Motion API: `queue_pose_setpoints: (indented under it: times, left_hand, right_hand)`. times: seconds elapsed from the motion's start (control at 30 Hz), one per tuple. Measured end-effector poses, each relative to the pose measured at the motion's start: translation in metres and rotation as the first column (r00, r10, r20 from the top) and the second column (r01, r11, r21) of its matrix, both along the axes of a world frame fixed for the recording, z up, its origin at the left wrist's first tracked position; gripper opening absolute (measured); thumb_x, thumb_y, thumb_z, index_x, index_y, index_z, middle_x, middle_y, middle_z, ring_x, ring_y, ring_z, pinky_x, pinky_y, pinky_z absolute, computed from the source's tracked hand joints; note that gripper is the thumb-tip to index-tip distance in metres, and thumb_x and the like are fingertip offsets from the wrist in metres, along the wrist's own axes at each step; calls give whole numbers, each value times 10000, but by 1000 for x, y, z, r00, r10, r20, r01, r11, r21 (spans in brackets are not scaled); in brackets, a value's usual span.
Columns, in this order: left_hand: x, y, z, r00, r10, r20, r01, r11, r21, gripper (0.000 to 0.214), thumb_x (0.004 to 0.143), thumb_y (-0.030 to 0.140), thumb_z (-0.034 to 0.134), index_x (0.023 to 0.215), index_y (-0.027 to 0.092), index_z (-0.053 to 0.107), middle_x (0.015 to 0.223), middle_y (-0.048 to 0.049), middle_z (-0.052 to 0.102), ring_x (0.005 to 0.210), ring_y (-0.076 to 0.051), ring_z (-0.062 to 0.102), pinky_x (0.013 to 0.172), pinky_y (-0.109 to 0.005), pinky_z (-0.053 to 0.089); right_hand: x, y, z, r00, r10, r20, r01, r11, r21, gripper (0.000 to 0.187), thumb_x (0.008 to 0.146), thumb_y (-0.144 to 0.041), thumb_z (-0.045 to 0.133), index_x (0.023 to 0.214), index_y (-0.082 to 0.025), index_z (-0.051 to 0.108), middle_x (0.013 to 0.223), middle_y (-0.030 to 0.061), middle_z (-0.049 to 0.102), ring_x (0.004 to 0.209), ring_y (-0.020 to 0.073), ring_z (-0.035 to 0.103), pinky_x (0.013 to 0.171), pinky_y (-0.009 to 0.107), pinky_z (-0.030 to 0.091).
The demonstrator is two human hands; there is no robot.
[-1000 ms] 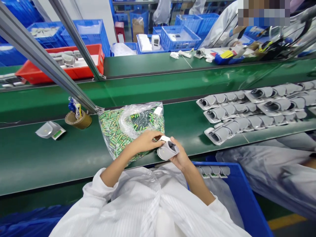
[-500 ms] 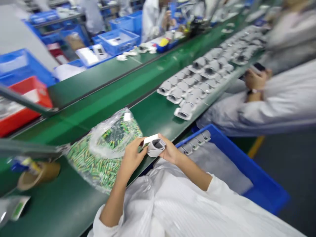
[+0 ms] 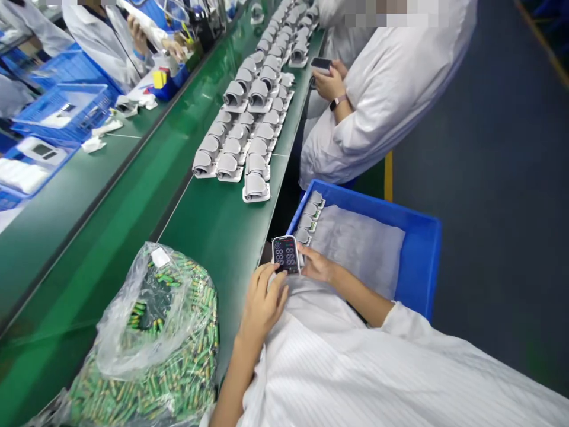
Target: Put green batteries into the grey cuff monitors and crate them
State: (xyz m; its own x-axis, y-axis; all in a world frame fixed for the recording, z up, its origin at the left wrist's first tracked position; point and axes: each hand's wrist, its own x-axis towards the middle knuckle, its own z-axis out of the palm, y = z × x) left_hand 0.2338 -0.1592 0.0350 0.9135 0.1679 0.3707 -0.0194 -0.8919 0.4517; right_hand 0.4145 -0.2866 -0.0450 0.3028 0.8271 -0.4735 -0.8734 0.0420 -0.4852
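Note:
A wrist blood pressure monitor point(image 3: 285, 256) is held up in front of my body, its dark screen facing me with digits lit. My right hand point(image 3: 315, 264) grips it from the right side, partly hidden behind its casing and cuff. My left hand point(image 3: 264, 296) lies at the lower left of the monitor, fingers stretched and apart, with a fingertip touching the screen's lower left edge. A plastic bag of green batteries point(image 3: 173, 356) rests on the bench to the left of my hands.
Rows of grey-cuffed monitors point(image 3: 256, 187) stand along the green bench point(image 3: 213, 219). Beside me, a blue bin point(image 3: 418, 261) holds several more cuffs and a translucent sheet. A co-worker's hands point(image 3: 331, 83) hold a similar device farther along. Across the belt are blue crates point(image 3: 66, 112).
The monitor has turned so its lit screen faces me. My left hand has let go of its side and moved to the screen's lower edge. The camera view has swung right.

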Motion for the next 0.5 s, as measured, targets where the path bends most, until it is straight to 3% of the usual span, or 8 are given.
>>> queue_pose_setpoints:
  times: [0.1,0.17,0.27,0.33,0.4,0.5]
  left_hand:
    - [-7,2,-6,997,3,-74,-6,999,-40,278,1025,200,600,1294,216,668,1363,-170,673,1272,-297,660,1050,-478,596]
    - [-18,4,-11,992,27,-120,-35,997,-66,243,1028,192,580,1247,218,684,1345,-161,678,1234,-287,675,1011,-465,614]
    - [-37,4,-19,982,65,-177,-84,991,-105,209,1035,179,553,1173,224,704,1307,-139,690,1204,-269,690,991,-441,624]
    - [-47,3,-21,977,69,-202,-97,986,-134,200,1046,182,541,1149,230,705,1274,-118,703,1181,-252,703,983,-422,627]
    - [-53,2,-22,976,54,-210,-89,983,-163,187,1052,185,543,1134,234,703,1230,-99,722,1142,-241,718,968,-408,627]
    - [-53,3,-21,976,22,-218,-70,974,-213,170,1053,181,550,1108,234,702,1141,-77,751,1059,-228,733,937,-394,625]
  right_hand:
    - [35,-22,-49,988,-154,27,157,965,-211,494,812,-655,814,927,-186,712,743,63,763,615,215,689,577,348,578]
    - [57,-43,-82,954,-245,175,293,887,-356,491,823,-679,768,919,-204,689,707,35,729,550,183,615,535,324,540]
    - [78,-77,-118,872,-129,473,397,753,-526,506,806,-645,753,1036,-201,671,783,18,718,604,184,612,609,366,577]
    - [83,-93,-132,818,-20,575,421,702,-574,510,739,-538,825,1081,-195,668,872,32,725,714,206,645,698,402,595]
    - [83,-103,-140,782,45,622,418,703,-576,489,638,-369,900,1042,-191,689,977,62,736,865,234,662,818,410,585]
    - [76,-105,-148,708,184,682,348,749,-564,465,529,-138,894,965,-185,740,1115,96,737,1087,281,640,1012,394,509]
